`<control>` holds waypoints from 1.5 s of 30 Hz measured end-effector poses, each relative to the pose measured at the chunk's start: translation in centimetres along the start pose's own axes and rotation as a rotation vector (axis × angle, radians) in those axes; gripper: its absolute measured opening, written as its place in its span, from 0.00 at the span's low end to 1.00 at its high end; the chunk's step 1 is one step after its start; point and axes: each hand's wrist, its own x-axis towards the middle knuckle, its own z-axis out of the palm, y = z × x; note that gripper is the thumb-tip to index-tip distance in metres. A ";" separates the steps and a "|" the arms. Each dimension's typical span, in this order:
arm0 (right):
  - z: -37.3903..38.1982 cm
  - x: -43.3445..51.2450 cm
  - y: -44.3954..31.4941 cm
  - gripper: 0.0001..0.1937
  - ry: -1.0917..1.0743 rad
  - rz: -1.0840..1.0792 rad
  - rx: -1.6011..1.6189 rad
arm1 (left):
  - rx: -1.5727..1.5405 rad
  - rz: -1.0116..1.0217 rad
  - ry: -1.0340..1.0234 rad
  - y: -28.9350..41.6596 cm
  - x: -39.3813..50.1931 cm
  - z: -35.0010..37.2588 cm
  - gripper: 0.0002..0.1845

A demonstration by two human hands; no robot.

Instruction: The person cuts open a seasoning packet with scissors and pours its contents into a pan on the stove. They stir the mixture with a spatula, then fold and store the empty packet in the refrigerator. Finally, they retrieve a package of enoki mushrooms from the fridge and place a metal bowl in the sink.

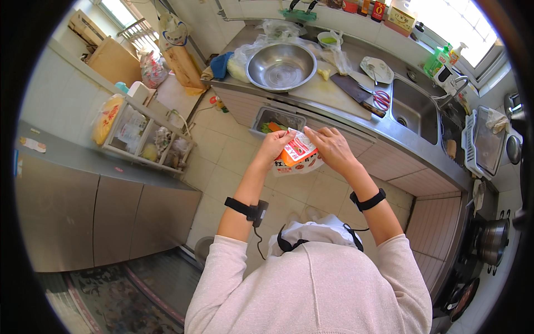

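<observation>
In front of my body I hold a small orange, red and white printed food packet (298, 149). My left hand (270, 147) pinches its left upper edge, thumb on top. The fingers of my right hand (333, 151) lie over its upper right corner. Just below the packet a larger white printed plastic bag (298, 168) shows; I cannot tell whether a hand holds it or it hangs from something. Beyond my hands, an open drawer-like bin (278, 112) under the counter edge contains orange and green vegetable scraps (273, 126).
On the counter are a steel basin (281, 67), a cutting board (325, 94), a cleaver (354, 92), red-handled scissors (380, 99) and a plate (377, 69). The sink (413, 110) lies to the right. A vegetable rack (146, 137) stands left, a pot (492, 242) far right.
</observation>
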 end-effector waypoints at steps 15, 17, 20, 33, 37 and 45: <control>0.4 0.7 1.8 0.34 -0.380 0.473 1.276 | 0.207 0.163 -0.002 0.6 0.1 -0.3 0.15; 1.5 1.9 0.3 0.34 -0.349 0.638 1.092 | 0.242 0.225 -0.020 0.2 0.3 -0.5 0.15; 2.1 2.9 -0.4 0.29 -0.329 0.715 0.919 | 0.208 0.275 0.004 0.4 0.4 -0.3 0.13; 0.7 3.0 1.5 0.22 -0.380 0.745 1.351 | 0.423 0.426 -0.123 2.8 -5.4 -0.8 0.33; 1.0 3.4 1.5 0.24 -0.418 0.734 1.309 | 0.558 0.533 -0.012 2.5 -5.4 -0.1 0.25; 1.9 5.1 -0.9 0.32 -0.196 0.177 1.033 | 0.431 0.393 0.297 1.6 -5.7 -0.7 0.17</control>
